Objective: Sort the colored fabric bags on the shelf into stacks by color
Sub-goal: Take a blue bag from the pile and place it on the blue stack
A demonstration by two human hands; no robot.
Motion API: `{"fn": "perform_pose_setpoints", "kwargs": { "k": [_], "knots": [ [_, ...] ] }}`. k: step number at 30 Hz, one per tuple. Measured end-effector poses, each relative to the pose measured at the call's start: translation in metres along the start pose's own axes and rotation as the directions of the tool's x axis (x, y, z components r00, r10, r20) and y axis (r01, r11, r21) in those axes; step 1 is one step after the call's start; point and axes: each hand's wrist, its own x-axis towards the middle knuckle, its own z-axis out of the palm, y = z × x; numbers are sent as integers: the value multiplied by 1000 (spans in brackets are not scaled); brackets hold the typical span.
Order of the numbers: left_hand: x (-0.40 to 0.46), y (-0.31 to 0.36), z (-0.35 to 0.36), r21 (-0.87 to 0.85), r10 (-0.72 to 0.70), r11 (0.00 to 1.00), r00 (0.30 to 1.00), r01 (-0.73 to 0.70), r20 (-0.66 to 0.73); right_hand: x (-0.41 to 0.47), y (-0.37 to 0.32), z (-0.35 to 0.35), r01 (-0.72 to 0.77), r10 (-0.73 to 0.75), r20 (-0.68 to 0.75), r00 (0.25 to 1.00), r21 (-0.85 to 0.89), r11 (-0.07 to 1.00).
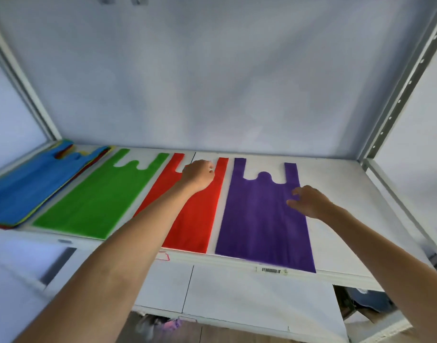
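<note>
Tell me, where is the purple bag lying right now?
In the head view the purple bag lies flat on the white shelf, right of centre, just right of the red bag, with the right hand over its right edge.

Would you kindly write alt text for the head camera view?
A person's left hand rests curled on a flat red fabric bag while the right hand hovers open over a purple fabric bag. A green fabric bag and a blue-topped mixed pile of bags lie leftward on the white shelf.

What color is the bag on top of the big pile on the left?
Blue. The top bag shows plainly in the head view.
</note>
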Motion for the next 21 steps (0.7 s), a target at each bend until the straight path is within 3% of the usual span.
{"fn": "perform_pose_setpoints", "kwargs": {
  "k": [6,11,21],
  "knots": [
    [-46,-54,-65,120,46,992,998,-41,-38,-5,-97,-6,247,-249,-5,968,-124,961],
    [-69,-133,-114,172,-7,985,999,14,-41,-18,-194,10,299,-313,-36,949,-212,930],
    [-97,-348,-200,198,-56,978,998,62,-39,-23,-404,74,365,-372,-30,928,-134,921]
  ]
}}
